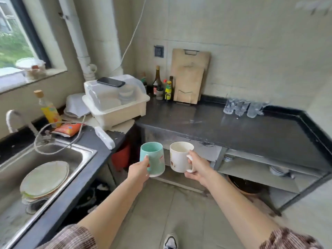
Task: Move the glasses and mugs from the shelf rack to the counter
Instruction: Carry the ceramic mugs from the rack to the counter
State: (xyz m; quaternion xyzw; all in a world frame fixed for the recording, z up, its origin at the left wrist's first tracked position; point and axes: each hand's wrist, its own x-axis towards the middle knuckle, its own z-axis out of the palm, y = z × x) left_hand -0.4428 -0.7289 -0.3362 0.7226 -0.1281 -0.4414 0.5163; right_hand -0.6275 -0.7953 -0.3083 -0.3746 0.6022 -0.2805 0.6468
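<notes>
My left hand (138, 172) grips a mint-green mug (153, 158) by its side, upright. My right hand (197, 168) holds a white mug (179, 156) by its handle, also upright. Both mugs hang side by side in the air, below and in front of the dark counter (242, 130). Several clear glasses (241, 107) stand upside down at the back of that counter. Under the counter is a shelf rack (251, 173) with white bowls (279, 170) on it.
A white dish box (116, 105) with a phone on top sits in the corner, with bottles (162, 87) and wooden cutting boards (188, 78) behind. At left a sink (53, 166) holds stacked plates. A dark pot (246, 186) lies on the floor under the shelf.
</notes>
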